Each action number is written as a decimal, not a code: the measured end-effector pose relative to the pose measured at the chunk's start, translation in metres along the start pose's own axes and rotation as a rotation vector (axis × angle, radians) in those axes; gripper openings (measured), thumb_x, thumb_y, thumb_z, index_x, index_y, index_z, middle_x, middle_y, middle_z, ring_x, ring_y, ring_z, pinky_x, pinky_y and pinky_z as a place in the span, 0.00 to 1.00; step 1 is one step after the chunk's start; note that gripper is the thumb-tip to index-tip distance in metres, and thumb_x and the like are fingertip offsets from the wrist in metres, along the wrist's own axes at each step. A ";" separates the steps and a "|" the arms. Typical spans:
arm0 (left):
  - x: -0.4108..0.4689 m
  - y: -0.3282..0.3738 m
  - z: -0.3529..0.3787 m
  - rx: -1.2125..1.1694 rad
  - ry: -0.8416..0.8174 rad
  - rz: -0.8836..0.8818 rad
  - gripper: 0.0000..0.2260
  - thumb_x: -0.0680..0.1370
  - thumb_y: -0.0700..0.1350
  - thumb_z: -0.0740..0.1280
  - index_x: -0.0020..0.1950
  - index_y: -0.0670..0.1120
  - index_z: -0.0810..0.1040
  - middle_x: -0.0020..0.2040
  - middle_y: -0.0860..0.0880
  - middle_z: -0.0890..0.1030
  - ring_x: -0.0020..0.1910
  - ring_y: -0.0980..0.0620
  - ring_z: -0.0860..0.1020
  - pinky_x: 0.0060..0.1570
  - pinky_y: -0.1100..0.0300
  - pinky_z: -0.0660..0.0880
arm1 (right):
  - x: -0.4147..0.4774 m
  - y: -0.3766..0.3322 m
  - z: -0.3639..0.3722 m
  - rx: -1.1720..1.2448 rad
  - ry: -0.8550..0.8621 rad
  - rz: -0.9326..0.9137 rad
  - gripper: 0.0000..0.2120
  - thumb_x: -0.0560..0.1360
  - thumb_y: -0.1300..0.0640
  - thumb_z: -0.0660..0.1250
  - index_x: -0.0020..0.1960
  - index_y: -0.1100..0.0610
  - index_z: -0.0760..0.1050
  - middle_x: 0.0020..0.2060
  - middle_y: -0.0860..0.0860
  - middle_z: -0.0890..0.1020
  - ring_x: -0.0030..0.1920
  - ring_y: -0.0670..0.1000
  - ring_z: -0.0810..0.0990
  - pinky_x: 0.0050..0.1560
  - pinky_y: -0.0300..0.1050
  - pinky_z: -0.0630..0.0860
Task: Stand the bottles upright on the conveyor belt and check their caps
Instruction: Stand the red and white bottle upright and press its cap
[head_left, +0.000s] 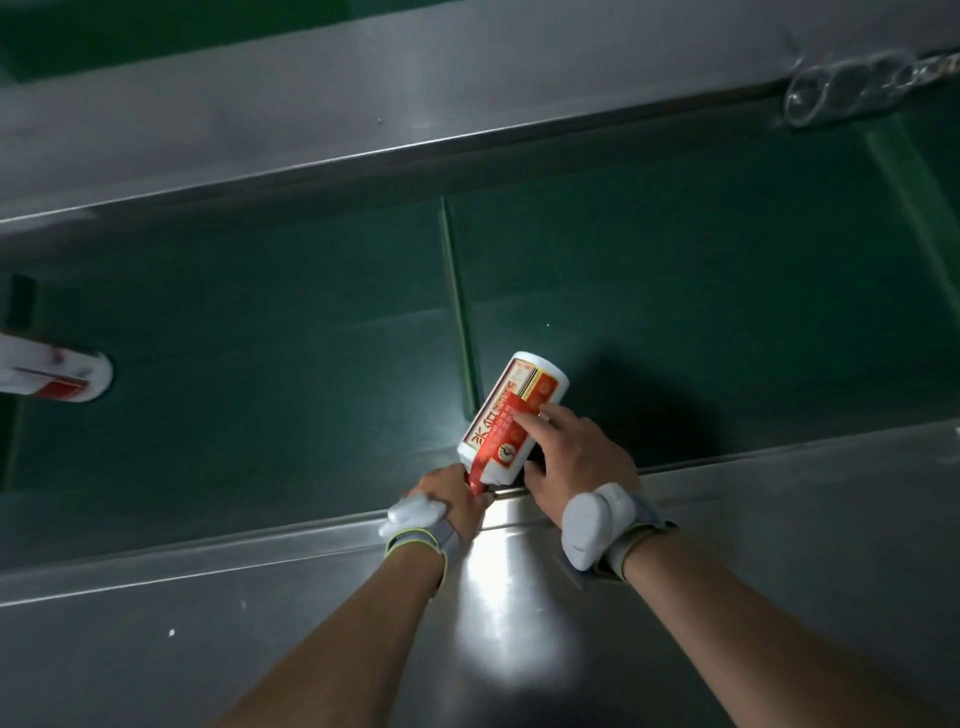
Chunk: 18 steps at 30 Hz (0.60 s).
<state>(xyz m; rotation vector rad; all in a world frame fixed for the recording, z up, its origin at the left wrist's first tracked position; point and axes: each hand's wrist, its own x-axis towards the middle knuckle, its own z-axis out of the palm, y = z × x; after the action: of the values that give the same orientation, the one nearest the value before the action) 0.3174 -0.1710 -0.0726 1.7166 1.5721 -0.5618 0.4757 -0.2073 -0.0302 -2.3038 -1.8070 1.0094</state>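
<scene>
White bottle (511, 410): tilted at near edge of green conveyor belt (260, 364) — not yet upright.
Left hand (449, 499): fingers wrapped on red cap.
Right hand (576, 462): fingers curled round body.
Left to do: a second bottle (52, 376) — lying flat.

In front of you a white bottle (511, 415) with a red and gold label lies tilted at the near edge of the dark green conveyor belt (260, 338). Its flat base points away from you and its red-wrapped neck points toward you. The cap is hidden inside your grip. A second white bottle (52, 374) with a red label lies on its side at the far left of the belt, partly cut off by the frame. A clear bottle (852, 88), blurred, lies on its side at the belt's far right edge.
</scene>
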 end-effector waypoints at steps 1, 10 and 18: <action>-0.002 0.001 -0.002 0.024 0.012 0.000 0.14 0.76 0.59 0.64 0.56 0.53 0.77 0.54 0.49 0.83 0.51 0.46 0.81 0.46 0.58 0.76 | 0.001 -0.001 0.001 -0.006 -0.014 -0.021 0.27 0.76 0.52 0.64 0.72 0.44 0.60 0.73 0.47 0.62 0.64 0.55 0.69 0.57 0.52 0.75; -0.038 0.049 -0.052 0.231 0.320 0.275 0.16 0.78 0.60 0.57 0.51 0.50 0.76 0.51 0.47 0.81 0.48 0.43 0.80 0.40 0.57 0.70 | 0.011 0.009 -0.028 -0.030 -0.072 -0.051 0.40 0.72 0.58 0.66 0.75 0.37 0.49 0.78 0.47 0.48 0.65 0.58 0.70 0.55 0.52 0.76; -0.014 0.127 -0.087 0.239 0.366 0.453 0.14 0.80 0.58 0.59 0.55 0.51 0.77 0.55 0.49 0.79 0.51 0.45 0.78 0.41 0.58 0.69 | 0.022 0.044 -0.063 0.137 0.051 0.062 0.36 0.74 0.52 0.64 0.75 0.38 0.49 0.76 0.46 0.55 0.68 0.53 0.70 0.60 0.48 0.73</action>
<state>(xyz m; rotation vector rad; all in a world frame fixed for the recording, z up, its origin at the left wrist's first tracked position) 0.4255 -0.1126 0.0215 2.3752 1.3163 -0.2170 0.5476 -0.1801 -0.0089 -2.2950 -1.6041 1.0377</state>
